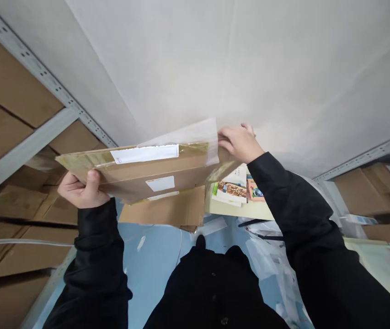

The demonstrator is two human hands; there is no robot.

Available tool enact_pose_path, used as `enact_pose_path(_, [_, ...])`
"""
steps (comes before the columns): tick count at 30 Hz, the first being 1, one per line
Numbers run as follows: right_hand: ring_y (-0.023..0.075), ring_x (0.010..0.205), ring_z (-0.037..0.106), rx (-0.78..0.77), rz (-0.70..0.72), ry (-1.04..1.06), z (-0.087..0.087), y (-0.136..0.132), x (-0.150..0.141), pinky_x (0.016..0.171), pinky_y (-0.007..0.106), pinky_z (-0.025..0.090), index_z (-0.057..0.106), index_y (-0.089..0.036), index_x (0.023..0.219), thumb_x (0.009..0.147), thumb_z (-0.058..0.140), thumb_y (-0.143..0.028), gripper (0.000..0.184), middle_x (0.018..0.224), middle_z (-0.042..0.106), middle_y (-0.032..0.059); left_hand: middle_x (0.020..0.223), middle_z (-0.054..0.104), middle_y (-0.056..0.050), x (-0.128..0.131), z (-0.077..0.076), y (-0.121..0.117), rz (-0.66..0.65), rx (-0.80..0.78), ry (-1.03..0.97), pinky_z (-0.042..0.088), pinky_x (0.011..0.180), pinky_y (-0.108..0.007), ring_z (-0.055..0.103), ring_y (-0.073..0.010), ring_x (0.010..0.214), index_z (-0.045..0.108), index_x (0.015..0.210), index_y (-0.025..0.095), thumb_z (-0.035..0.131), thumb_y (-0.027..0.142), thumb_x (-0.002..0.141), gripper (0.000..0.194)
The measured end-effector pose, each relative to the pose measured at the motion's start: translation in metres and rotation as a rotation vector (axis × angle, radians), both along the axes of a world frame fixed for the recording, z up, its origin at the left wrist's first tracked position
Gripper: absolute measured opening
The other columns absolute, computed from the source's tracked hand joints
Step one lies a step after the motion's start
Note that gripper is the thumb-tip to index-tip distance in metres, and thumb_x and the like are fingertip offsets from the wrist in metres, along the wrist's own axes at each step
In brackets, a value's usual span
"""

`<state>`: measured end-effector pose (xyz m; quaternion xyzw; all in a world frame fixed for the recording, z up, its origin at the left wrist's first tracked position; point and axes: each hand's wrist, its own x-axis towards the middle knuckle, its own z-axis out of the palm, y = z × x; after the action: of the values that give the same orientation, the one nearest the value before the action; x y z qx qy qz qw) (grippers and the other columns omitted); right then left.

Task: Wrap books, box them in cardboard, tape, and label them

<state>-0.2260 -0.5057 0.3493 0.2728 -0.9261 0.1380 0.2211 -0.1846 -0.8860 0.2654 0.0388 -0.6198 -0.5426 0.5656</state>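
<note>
My left hand (84, 189) grips the left end of a brown cardboard box (122, 176), thumb on the near face and fingers behind. The box is held tilted in front of me, with shiny tape and white labels (160, 183) on it. A whitish see-through plastic film (195, 132) lies over its top right part. At the film's right edge my right hand (237, 142) is closed, fingertips pinching the edge; part of the fingers is hidden. Below the held box is another brown cardboard piece (167, 208).
Metal shelving with stacked cartons (13, 201) stands on the left, and more cartons (369, 192) on the right. Printed booklets (231, 189) lie on a pale yellow surface (220, 208). Crumpled plastic (266, 256) and scraps lie on the blue floor (143, 274). A pale wall (249, 59) rises ahead.
</note>
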Motion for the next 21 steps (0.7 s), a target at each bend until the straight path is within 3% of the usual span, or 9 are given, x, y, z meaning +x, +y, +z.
enact_pose_path(3, [0.0197, 0.086, 0.060, -0.048, -0.026, -0.038, 0.014, 0.036, 0.031, 0.084, 0.036, 0.041, 0.063, -0.019, 0.099, 0.090, 0.048, -0.031, 0.020, 0.091, 0.066, 0.0035, 0.073, 0.059, 0.003, -0.003, 0.017, 0.030, -0.051, -0.031, 0.054, 0.049, 0.078, -0.034, 0.059, -0.0148, 0.073, 0.057, 0.073, 0.021, 0.062, 0.043, 0.052, 0.031])
enact_pose_path(5, [0.0186, 0.082, 0.060, -0.076, -0.074, -0.030, 0.023, 0.066, 0.062, 0.074, 0.030, 0.042, 0.063, -0.019, 0.097, 0.089, 0.050, -0.030, 0.018, 0.089, 0.066, 0.0030, 0.097, 0.061, 0.003, -0.002, 0.029, 0.055, -0.108, -0.129, 0.088, 0.047, 0.084, -0.036, 0.060, -0.0184, 0.092, 0.057, 0.104, 0.028, 0.062, 0.042, 0.052, 0.053])
enact_pose_path(7, [0.0182, 0.079, 0.060, -0.080, -0.160, -0.006, 0.030, 0.098, 0.098, 0.069, 0.028, 0.041, 0.063, -0.021, 0.096, 0.089, 0.050, -0.031, 0.017, 0.088, 0.067, 0.0027, 0.123, 0.053, 0.004, 0.001, 0.041, 0.086, -0.151, -0.319, 0.093, 0.043, 0.092, -0.040, 0.052, -0.0229, 0.116, 0.042, 0.130, 0.040, 0.063, 0.043, 0.052, 0.080])
enact_pose_path(9, [0.0180, 0.077, 0.060, -0.065, -0.263, 0.004, 0.033, 0.129, 0.136, 0.068, 0.028, 0.041, 0.063, -0.022, 0.095, 0.089, 0.050, -0.031, 0.017, 0.086, 0.067, 0.0023, 0.140, 0.040, 0.008, 0.004, 0.050, 0.125, -0.170, -0.565, 0.084, 0.033, 0.102, -0.043, 0.038, -0.0270, 0.130, 0.034, 0.137, 0.046, 0.067, 0.046, 0.050, 0.094])
enact_pose_path(12, [0.0181, 0.078, 0.061, -0.058, -0.431, -0.005, 0.029, 0.179, 0.196, 0.069, 0.028, 0.040, 0.064, -0.021, 0.095, 0.089, 0.050, -0.032, 0.019, 0.084, 0.067, 0.0021, 0.143, 0.037, 0.011, 0.014, 0.055, 0.206, -0.245, -0.818, 0.037, 0.016, 0.110, -0.049, 0.032, -0.0336, 0.133, 0.052, 0.125, 0.047, 0.076, 0.050, 0.038, 0.090])
enact_pose_path(16, [0.0174, 0.076, 0.061, -0.145, -0.684, -0.018, 0.007, 0.260, 0.290, 0.068, 0.027, 0.040, 0.065, -0.017, 0.095, 0.089, 0.049, -0.033, 0.023, 0.085, 0.067, 0.0027, 0.127, 0.055, 0.004, 0.054, 0.043, 0.341, -0.452, -0.910, 0.027, -0.012, 0.108, -0.057, 0.037, -0.0397, 0.128, 0.068, 0.096, 0.038, 0.081, 0.051, 0.035, 0.064])
enact_pose_path(18, [0.0169, 0.074, 0.060, -0.210, -0.801, -0.021, -0.007, 0.301, 0.343, 0.067, 0.026, 0.039, 0.065, -0.016, 0.094, 0.088, 0.050, -0.034, 0.024, 0.083, 0.068, 0.0029, 0.119, 0.060, 0.001, 0.081, 0.033, 0.405, -0.604, -0.949, 0.082, -0.011, 0.107, -0.060, 0.041, -0.0387, 0.124, 0.069, 0.088, 0.033, 0.081, 0.048, 0.043, 0.049])
enact_pose_path(21, [0.0169, 0.071, 0.060, -0.301, -0.974, -0.007, -0.028, 0.350, 0.418, 0.065, 0.026, 0.039, 0.066, -0.017, 0.092, 0.085, 0.054, -0.033, 0.022, 0.081, 0.068, 0.0029, 0.101, 0.064, -0.004, 0.116, 0.017, 0.487, -0.767, -1.022, 0.275, 0.007, 0.104, -0.063, 0.052, -0.0335, 0.109, 0.067, 0.076, 0.028, 0.075, 0.042, 0.059, 0.024])
